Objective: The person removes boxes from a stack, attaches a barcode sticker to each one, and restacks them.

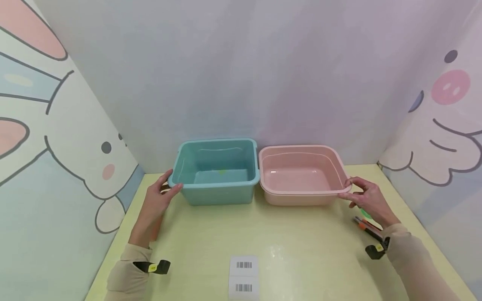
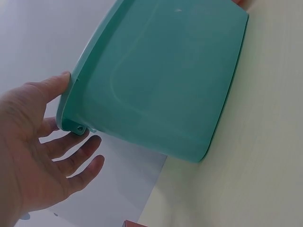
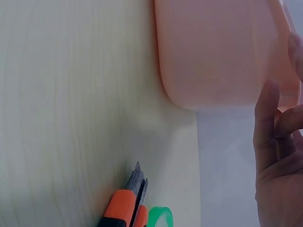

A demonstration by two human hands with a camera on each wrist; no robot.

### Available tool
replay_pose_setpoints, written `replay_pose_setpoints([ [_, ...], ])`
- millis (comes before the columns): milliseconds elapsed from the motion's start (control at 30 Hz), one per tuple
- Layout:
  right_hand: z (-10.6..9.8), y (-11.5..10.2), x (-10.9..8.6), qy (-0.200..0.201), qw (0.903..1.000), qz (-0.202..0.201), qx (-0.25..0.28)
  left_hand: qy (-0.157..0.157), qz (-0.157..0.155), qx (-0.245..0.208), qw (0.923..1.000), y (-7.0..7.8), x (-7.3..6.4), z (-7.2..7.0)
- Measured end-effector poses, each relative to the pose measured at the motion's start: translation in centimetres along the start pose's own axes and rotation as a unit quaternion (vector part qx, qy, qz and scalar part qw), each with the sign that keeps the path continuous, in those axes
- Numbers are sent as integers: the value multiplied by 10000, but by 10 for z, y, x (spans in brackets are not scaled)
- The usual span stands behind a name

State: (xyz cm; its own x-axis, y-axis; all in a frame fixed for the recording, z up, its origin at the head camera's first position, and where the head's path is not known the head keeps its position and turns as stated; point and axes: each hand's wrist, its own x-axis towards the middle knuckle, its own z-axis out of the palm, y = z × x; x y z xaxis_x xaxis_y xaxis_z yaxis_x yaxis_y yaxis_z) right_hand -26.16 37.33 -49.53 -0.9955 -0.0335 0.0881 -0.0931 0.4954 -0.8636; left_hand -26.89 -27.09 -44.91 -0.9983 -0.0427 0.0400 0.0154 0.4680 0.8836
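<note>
A teal plastic basin stands against the back wall, left of a pink plastic basin. My left hand holds the teal basin by its near left corner. In the left wrist view, the thumb lies on the teal basin's rim and the other fingers reach behind and under it. My right hand grips the rim of the pink basin at its near right corner. The right wrist view shows the pink basin's outer side, with the fingers bent at its rim. A small yellow-green patch shows inside the teal basin.
An orange-and-black tool with a pointed grey tip lies below my right hand, beside a green round thing. An orange-red object is partly hidden by my left forearm. White barcode labels lie near the front. Walls enclose three sides.
</note>
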Motion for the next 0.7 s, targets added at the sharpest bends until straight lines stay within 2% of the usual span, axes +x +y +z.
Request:
replay_pose_setpoints([
  [233, -2, -1, -2, -16, 9999, 101, 126, 2, -23, -98, 9999, 1, 0, 2],
  [433, 6, -1, -13, 344, 9964, 148, 759, 109, 141, -182, 9997, -5, -1, 8],
  [533, 13, -2, -24, 751, 9926, 154, 936, 334, 270, 117, 9990, -10, -6, 15],
  [600, 19, -4, -33, 1153, 9877, 323, 1008, 565, 353, 178, 9976, -14, -13, 22],
  [667, 27, -7, -43, 1579, 9767, 679, 1287, 852, 446, 76, 9953, -18, -22, 29],
  [700, 31, -9, -49, 1796, 9683, 898, 1488, 982, 509, -34, 9939, -20, -27, 33],
])
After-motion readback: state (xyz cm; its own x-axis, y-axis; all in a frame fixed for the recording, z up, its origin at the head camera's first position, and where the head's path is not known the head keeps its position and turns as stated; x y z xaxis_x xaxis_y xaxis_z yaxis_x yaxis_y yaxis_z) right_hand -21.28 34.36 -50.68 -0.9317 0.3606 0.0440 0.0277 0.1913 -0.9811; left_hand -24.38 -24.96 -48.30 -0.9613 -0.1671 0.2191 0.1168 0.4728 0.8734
